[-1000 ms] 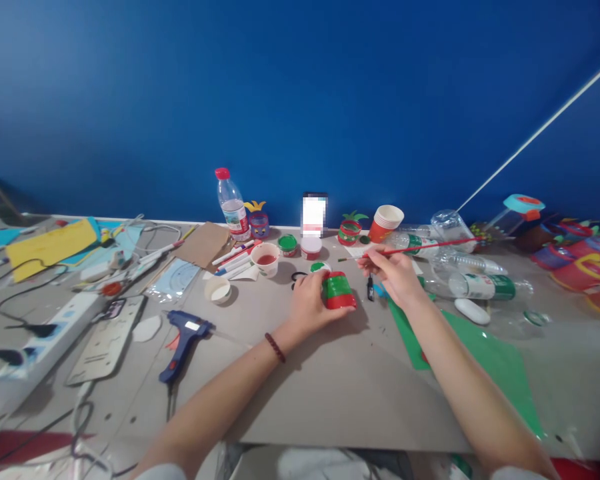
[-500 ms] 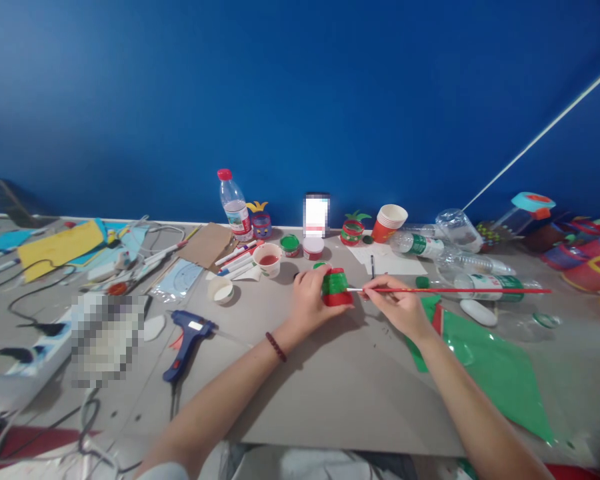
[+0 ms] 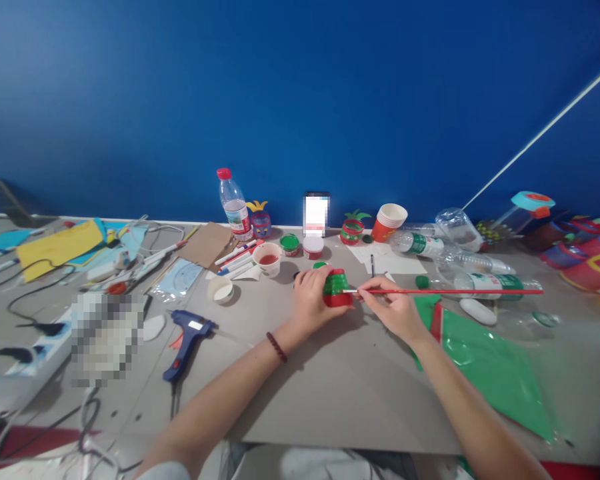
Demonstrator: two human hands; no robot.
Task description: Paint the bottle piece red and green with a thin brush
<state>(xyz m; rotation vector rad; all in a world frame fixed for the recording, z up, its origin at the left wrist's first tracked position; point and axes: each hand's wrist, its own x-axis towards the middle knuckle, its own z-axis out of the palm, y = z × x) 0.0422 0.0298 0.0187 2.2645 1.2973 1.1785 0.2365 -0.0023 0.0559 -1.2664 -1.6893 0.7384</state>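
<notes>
My left hand (image 3: pixel 311 295) is closed around a small red and green painted cup (image 3: pixel 337 300), lying at an angle just above or on the table; which of the two I cannot tell. The cup has a green band between red edges. In my right hand (image 3: pixel 391 308) is a long red paintbrush (image 3: pixel 445 291), pinched near its metal end, the handle pointing right. The brush tip touches the green band or sits right at it. Just behind the cup is a partly hidden green lid or pot (image 3: pixel 321 265).
Behind stand a green paint jar (image 3: pixel 289 245), a white-lidded jar (image 3: pixel 313 248), a paper cup of reddish liquid (image 3: pixel 267 260) and a phone (image 3: pixel 317 215). To the left lies a blue glue gun (image 3: pixel 187 343). Plastic bottles (image 3: pixel 490 285) and a green sheet (image 3: pixel 495 367) lie to the right.
My right hand has moved slightly left, carrying the brush tip from the cup's right edge onto the green band. The left hand and cup have barely shifted.
</notes>
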